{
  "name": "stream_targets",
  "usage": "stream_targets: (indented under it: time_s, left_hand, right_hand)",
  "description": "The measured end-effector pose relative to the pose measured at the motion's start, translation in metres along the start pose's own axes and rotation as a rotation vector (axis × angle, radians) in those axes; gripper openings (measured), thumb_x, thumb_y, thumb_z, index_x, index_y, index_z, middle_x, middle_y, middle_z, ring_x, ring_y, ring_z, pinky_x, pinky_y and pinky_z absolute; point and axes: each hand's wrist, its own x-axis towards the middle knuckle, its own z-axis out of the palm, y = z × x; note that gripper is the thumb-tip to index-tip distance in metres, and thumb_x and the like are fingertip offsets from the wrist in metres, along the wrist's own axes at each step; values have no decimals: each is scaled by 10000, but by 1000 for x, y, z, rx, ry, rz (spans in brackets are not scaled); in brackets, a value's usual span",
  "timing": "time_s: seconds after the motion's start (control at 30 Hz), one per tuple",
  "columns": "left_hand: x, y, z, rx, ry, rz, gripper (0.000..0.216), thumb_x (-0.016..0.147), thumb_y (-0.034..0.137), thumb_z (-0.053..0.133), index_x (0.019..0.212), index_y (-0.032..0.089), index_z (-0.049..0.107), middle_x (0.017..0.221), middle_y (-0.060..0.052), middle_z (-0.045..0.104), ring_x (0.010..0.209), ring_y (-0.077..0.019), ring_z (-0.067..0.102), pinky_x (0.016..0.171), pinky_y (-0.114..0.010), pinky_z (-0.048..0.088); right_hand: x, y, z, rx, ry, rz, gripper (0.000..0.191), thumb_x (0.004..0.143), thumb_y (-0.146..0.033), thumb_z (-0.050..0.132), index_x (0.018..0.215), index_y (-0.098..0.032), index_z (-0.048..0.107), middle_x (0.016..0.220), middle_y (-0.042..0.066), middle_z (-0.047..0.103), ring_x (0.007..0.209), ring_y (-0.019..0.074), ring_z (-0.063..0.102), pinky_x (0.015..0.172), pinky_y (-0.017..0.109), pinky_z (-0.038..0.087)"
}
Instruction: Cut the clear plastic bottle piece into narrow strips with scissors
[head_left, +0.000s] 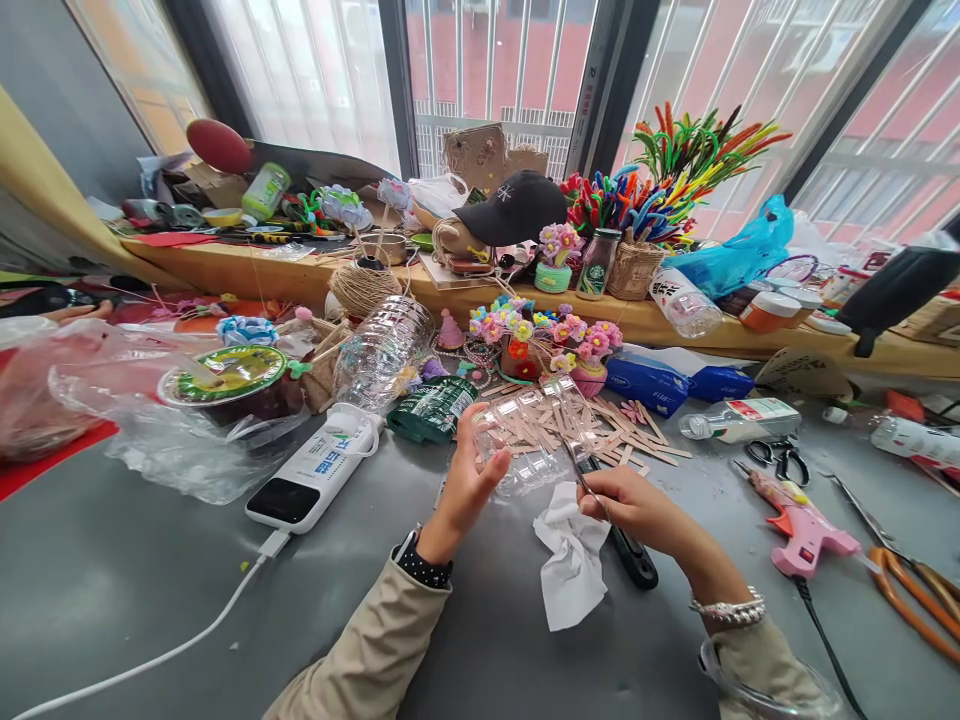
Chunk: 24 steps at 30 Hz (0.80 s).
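My left hand [466, 485] is closed on the side of a clear ribbed plastic bottle piece [517, 435], thumb near and fingers behind. My right hand [637, 505] grips slim metal scissors [581, 468], their blades against the cut edge of the plastic. Its fingers partly hide the handles. Under the right hand lies a black-handled cutter [636, 562], and beside it a crumpled white tissue [571, 570]. Behind the plastic piece, wooden craft sticks [622, 430] are scattered on the grey table.
A pink glue gun [806, 525] and orange-handled scissors [911, 580] lie to the right. At left are a white power bank [315, 475] with its cable and a plastic bag [187, 450]. Pipe-cleaner flowers [517, 325] and a large clear bottle [382, 345] stand behind.
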Motion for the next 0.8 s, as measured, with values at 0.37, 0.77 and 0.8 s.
stream_targets:
  time_s: [0.37, 0.77, 0.8]
  left_hand:
    - [-2, 4, -2, -6, 83, 57, 723, 693, 541, 596, 1280, 285, 259, 1219, -104, 409, 998, -242, 519, 757, -345, 468]
    - [2, 5, -1, -295, -44, -16, 799, 572, 487, 709, 1228, 302, 292, 1259, -84, 379, 1148, -264, 436, 940, -432, 385]
    - [1, 7, 0, -328, -61, -55, 810, 572, 485, 716, 1237, 308, 289, 1279, -84, 367, 1175, -268, 418, 946, -427, 381]
  right_hand:
    - [7, -1, 11, -2, 107, 3, 570, 807, -682, 269, 513, -197, 325, 489, -35, 378, 495, 96, 334, 505, 235, 289]
    - [0, -7, -1, -15, -15, -1, 370, 842, -471, 407, 605, -187, 412, 611, -13, 481, 595, 117, 403, 553, 231, 317]
    - [-1, -7, -2, -39, -8, -5, 360, 847, -455, 407, 608, -186, 413, 610, -14, 480, 596, 117, 405, 554, 232, 317]
